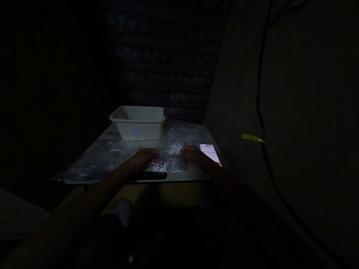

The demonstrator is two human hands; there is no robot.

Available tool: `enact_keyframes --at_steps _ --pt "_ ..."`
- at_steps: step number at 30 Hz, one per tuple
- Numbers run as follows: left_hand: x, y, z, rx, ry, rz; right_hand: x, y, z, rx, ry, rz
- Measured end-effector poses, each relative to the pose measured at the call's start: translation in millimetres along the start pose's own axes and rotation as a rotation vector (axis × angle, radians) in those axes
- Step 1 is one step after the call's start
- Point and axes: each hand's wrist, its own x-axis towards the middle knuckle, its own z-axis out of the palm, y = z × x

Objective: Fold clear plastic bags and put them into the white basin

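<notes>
In dim light, both hands grip a clear plastic bag point(170, 153) above the front part of a table. My left hand point(146, 157) pinches its left side, fingers closed. Opposite it, my right hand point(190, 154) has its fingers closed on the right side. The film stretches between them and catches some light. More clear plastic sheeting point(104, 154) lies across the left and back of the table. A black handle-like object point(150, 176) lies at the front edge, below my left hand.
A cream plastic tub point(142, 129) stands at the back of the table point(188, 176). A lit phone point(210, 154) showing a timer lies right of my right hand. On the right wall hangs a dark cable point(259, 108) with a yellow tag point(252, 138).
</notes>
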Motion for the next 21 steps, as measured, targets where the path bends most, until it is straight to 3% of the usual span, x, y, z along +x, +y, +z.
enact_keyframes --at_steps 9,16,21 --pt "-12.3 10.7 6.9 0.023 0.038 -0.040 -0.3 2.9 -2.9 0.037 -0.011 -0.017" --pt "0.5 0.9 -0.9 -0.042 -0.051 -0.001 2.0 9.7 -8.7 0.059 -0.058 -0.045" --pt "4.6 -4.7 -3.2 0.005 -0.037 0.031 -1.2 11.8 -13.9 0.028 -0.082 -0.094"
